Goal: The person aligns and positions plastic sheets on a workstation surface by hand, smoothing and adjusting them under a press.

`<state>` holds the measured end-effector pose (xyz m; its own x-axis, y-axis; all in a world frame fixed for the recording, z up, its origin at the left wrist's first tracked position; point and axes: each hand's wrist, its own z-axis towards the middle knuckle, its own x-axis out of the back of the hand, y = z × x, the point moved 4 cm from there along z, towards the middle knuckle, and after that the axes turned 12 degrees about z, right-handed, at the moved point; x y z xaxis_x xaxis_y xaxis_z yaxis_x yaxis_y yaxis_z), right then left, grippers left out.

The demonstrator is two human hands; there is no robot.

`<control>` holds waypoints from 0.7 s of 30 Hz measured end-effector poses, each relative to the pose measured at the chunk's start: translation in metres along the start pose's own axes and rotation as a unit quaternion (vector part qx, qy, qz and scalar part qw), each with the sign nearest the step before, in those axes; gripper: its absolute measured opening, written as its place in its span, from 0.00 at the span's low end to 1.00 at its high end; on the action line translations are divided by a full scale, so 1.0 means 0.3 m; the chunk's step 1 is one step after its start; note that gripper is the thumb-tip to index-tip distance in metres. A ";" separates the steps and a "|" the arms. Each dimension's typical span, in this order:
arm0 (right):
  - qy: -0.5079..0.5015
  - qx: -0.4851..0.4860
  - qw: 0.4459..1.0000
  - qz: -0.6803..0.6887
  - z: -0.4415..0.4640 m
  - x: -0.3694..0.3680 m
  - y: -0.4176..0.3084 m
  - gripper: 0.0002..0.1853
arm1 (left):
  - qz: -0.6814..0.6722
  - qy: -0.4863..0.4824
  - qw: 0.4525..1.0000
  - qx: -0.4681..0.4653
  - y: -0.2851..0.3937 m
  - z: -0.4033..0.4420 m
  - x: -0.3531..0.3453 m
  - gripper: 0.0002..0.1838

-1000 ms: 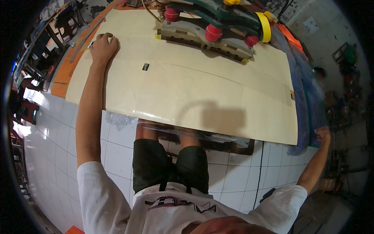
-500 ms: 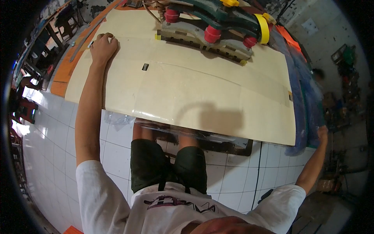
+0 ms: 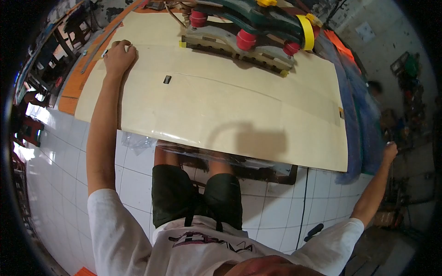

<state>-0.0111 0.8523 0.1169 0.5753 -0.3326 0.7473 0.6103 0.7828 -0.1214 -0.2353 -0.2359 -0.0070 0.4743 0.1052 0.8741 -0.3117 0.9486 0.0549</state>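
My left hand (image 3: 120,57) rests on the left part of a large cream sheet-covered board (image 3: 221,110). Its fingers are curled, and a small pale and dark bit shows beside them, too small to name. Out past the board's right end, my right hand (image 3: 391,151) is closed at the end of a stretched arm. A speck of white shows at its fingers; what it holds, if anything, is unclear. Blue translucent plastic sheeting (image 3: 357,124) hangs between that hand and the board. A small dark rectangle (image 3: 167,79) lies on the board, right of my left hand.
A dark green machine arm (image 3: 258,23) with red knobs (image 3: 246,39) and a yellow ring (image 3: 305,32) stands over the board's back. A metal ruler-like strip (image 3: 101,48) lies on the orange wooden edge (image 3: 69,99) at left. White floor tiles (image 3: 60,156) surround my legs.
My right hand has moved outward to the right, away from the blue sheeting's edge. My left hand stays in about the same place on the board. The view has shifted slightly.
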 end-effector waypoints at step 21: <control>0.170 0.309 0.903 0.244 -0.618 0.814 -1.085 0.09 | -0.265 0.358 0.888 -0.112 0.127 -0.197 0.423 0.10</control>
<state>0.0317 0.4186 0.2177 0.8916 0.0714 0.4472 -0.1212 0.9891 0.0838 -0.1385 -0.1687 0.0775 0.9326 -0.2878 0.2180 0.2458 0.9484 0.2002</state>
